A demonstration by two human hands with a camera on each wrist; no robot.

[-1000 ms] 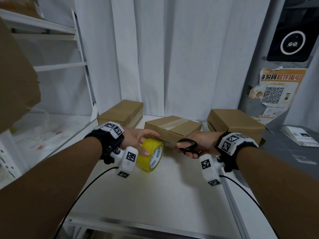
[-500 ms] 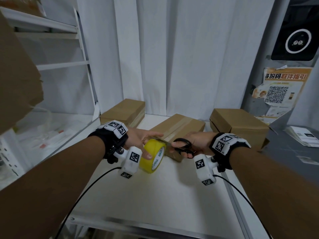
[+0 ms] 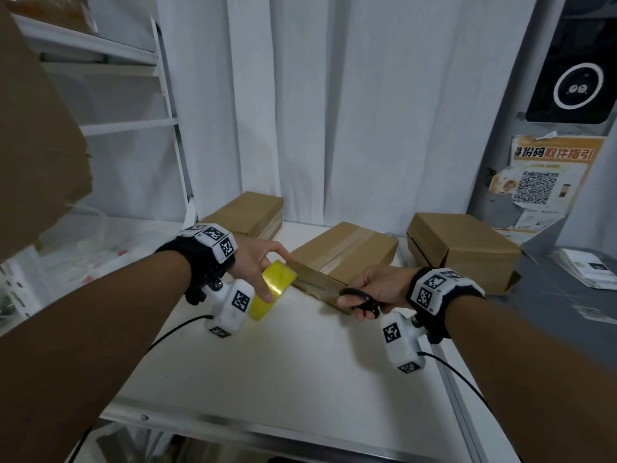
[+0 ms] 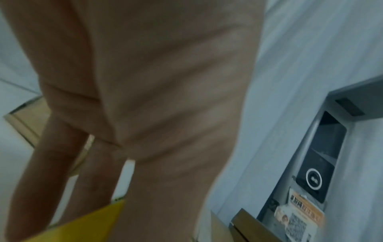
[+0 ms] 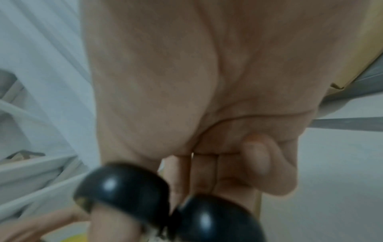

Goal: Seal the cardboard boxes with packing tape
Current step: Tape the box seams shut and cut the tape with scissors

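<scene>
My left hand (image 3: 263,272) grips a yellow roll of packing tape (image 3: 272,289) just left of the middle cardboard box (image 3: 350,252). A strip of clear brownish tape (image 3: 310,279) runs from the roll across the box's near end. My right hand (image 3: 370,292) holds black-handled scissors (image 3: 360,297) at the strip's right end; the blades are hidden. A taped seam runs along the middle box's top. In the left wrist view the yellow roll (image 4: 82,226) shows under my fingers (image 4: 51,163). The right wrist view shows the scissors' black loops (image 5: 145,196) around my thumb and fingers.
Two more cardboard boxes stand on the white table (image 3: 283,379): one at the back left (image 3: 247,212), one at the right (image 3: 467,248). A white shelf unit (image 3: 117,121) rises on the left, curtains behind. A poster with a QR code (image 3: 547,182) hangs right.
Both hands have risen slightly and spread apart, stretching the tape strip between the roll and the scissors. The scissors have moved right along the box's near end.
</scene>
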